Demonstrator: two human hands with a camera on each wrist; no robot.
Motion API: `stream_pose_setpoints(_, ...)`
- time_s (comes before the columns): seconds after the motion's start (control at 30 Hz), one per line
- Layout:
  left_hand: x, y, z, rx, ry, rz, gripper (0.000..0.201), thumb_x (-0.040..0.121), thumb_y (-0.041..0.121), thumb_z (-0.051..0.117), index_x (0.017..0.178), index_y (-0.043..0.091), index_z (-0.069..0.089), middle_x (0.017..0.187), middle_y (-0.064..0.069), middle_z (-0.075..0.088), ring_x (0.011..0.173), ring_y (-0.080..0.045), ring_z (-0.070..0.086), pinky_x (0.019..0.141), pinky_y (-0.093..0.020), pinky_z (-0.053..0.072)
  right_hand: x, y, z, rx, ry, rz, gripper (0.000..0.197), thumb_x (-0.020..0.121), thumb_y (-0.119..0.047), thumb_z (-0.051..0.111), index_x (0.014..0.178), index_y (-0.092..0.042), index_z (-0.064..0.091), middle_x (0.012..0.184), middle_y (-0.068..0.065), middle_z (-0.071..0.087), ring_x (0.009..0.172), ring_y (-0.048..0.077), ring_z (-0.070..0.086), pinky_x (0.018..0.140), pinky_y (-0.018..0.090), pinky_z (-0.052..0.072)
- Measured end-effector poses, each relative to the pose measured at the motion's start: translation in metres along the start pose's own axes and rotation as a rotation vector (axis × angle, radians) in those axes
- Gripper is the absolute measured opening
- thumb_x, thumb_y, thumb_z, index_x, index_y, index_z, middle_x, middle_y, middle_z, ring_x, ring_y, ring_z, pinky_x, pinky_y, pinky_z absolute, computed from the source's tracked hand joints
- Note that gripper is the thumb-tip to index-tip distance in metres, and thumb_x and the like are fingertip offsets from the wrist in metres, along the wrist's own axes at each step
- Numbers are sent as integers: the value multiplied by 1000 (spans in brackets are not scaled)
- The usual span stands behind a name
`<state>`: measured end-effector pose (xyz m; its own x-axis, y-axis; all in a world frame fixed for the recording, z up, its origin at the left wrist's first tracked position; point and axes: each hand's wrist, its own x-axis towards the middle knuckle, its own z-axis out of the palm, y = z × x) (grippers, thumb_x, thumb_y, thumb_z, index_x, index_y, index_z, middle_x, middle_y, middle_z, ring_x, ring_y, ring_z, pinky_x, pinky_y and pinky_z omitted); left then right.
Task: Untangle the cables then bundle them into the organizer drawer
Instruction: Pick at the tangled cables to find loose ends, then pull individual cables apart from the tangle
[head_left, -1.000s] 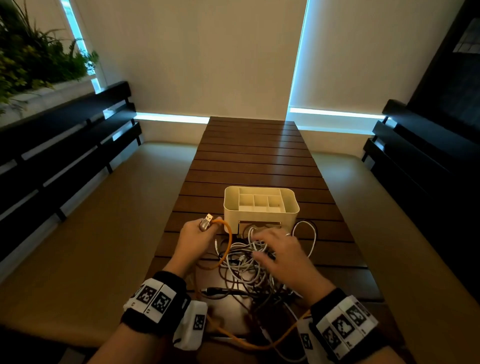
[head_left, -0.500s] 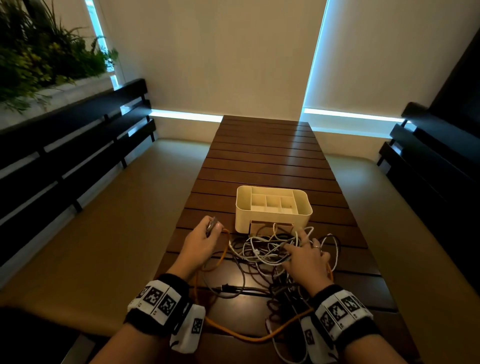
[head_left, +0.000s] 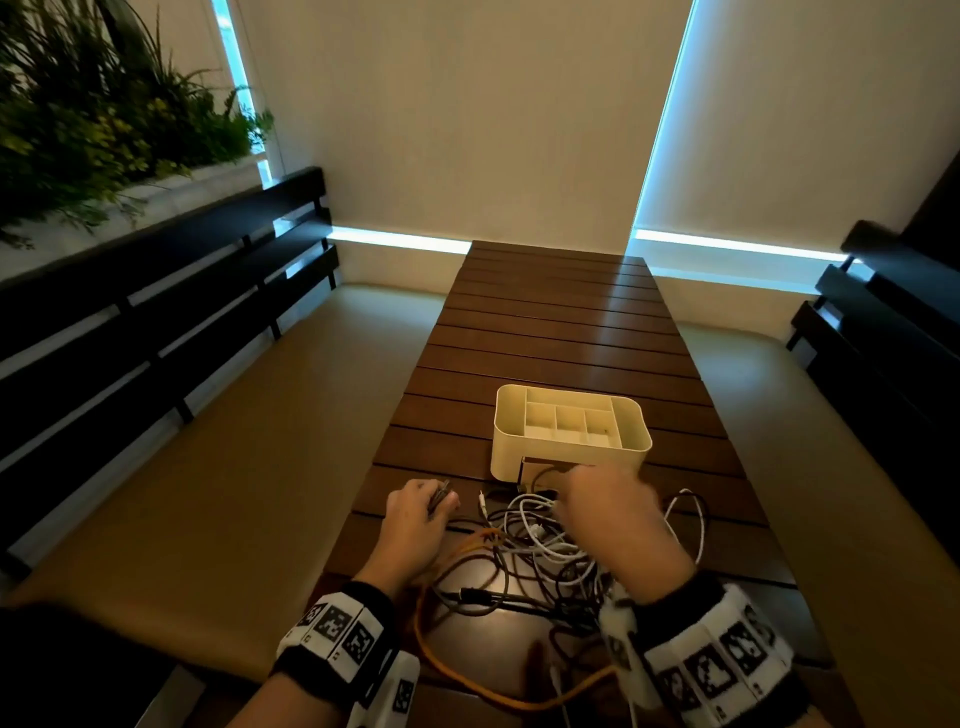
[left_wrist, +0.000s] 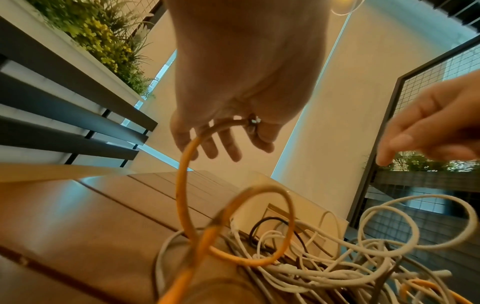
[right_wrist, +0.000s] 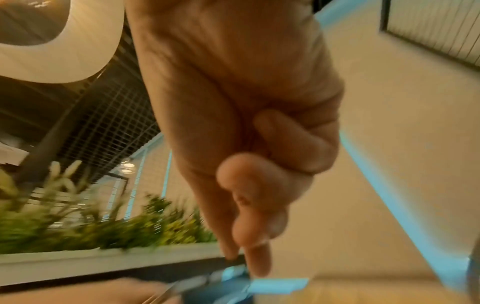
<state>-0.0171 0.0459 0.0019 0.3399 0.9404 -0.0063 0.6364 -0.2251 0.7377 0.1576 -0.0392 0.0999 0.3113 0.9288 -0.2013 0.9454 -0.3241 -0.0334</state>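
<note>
From the head view, a tangled heap of white, dark and grey cables (head_left: 540, 551) lies on the near end of the dark slatted wooden desk (head_left: 550, 332), touching the front of the cream plastic compartmented organizer (head_left: 570, 432), whose low drawer opening faces the heap. The left hand (head_left: 415, 525) sits at the left edge of the pile, clenched around a metal plug end (head_left: 441, 501), while the right hand (head_left: 613, 512) hovers over the far side of the heap by the drawer, blurred, so its grip is unclear here. A thick orange cable (head_left: 467, 675) trails near, looping off toward the desk's edge. In the left wrist view, the left hand (left_wrist: 244, 82) pinches the plug (left_wrist: 252, 123) of the orange cable (left_wrist: 182, 185), which arcs down and loops through the white strands (left_wrist: 337, 265); the right hand (left_wrist: 428, 127) reaches in with relaxed fingers, holding nothing. In the right wrist view, the right hand (right_wrist: 246, 144) shows loosely curled fingers, empty. These cords look light and limp yet springy; the plug ends seem the firmest places to hold, and pulling hard would likely tighten knots.
</note>
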Motion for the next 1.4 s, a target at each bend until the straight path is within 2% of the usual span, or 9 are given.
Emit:
stream_pose_setpoints(0.1,-3,0,1,-96,-37,-10,27,99,31,42,93,9,56,86,-3,61,82,-18,56,72,-32,42,15,-32,53,64,-162,-230,23,91,-18,50,108,-10,63,109,12,62,98,29,60,83,39,52)
stream_pose_setpoints(0.37,-14,9,14,-203,-90,18,24,99,34,40,81,20,46,66,7,48,59,-7,44,60,-27,35,16,-27,136,168,-133,-211,31,94,-8,42,123,-13,47,129,9,48,116,28,51,90,37,45)
stream_pose_setpoints(0.5,-12,11,19,-203,-99,27,21,99,35,41,82,24,46,71,7,57,67,-8,54,64,-27,40,18,-21,121,448,32,-119,7,93,-15,45,97,-19,48,100,2,54,95,21,55,81,34,48)
stream_pose_setpoints(0.67,-10,25,23,-249,29,56,13,98,32,46,90,24,51,77,6,63,73,-12,60,65,-27,44,8,-19,75,884,192,-39,12,97,-15,42,85,-18,41,73,-1,50,65,17,49,60,29,39)
stream_pose_setpoints(0.83,-5,43,20,-369,124,48,10,95,31,52,104,29,53,86,12,62,82,-8,61,74,-30,51,-8,-8,45,893,350,57,23,99,-20,36,104,-15,57,94,1,56,81,12,51,65,25,38)
stream_pose_setpoints(0.93,-4,52,22,-357,104,111,21,98,30,46,87,23,61,69,12,59,69,-8,57,68,-31,48,-11,2,37,867,447,161,27,99,-15,36,105,-9,61,99,5,58,90,18,53,72,26,37)
stream_pose_setpoints(1.13,-8,67,27,-634,-3,100,30,98,32,43,77,19,59,50,6,46,41,-5,39,48,-24,33,-27,13,25,1249,761,152,18,95,-7,45,94,-21,57,81,-7,63,52,4,53,49,17,42)
stream_pose_setpoints(1.3,-16,89,32,-880,-104,135,31,100,31,36,91,16,62,53,10,54,47,1,48,47,-14,37,-30,-6,39,1241,581,-30,27,89,-4,57,87,-31,57,85,-11,66,67,0,66,60,15,53)
stream_pose_setpoints(1.4,-17,93,37,-907,-91,145,39,92,43,35,95,16,62,75,5,67,68,-4,63,59,-18,48,-30,-12,48,1101,594,-33,25,87,-8,62,85,-33,58,79,-19,63,71,-6,63,61,9,50)
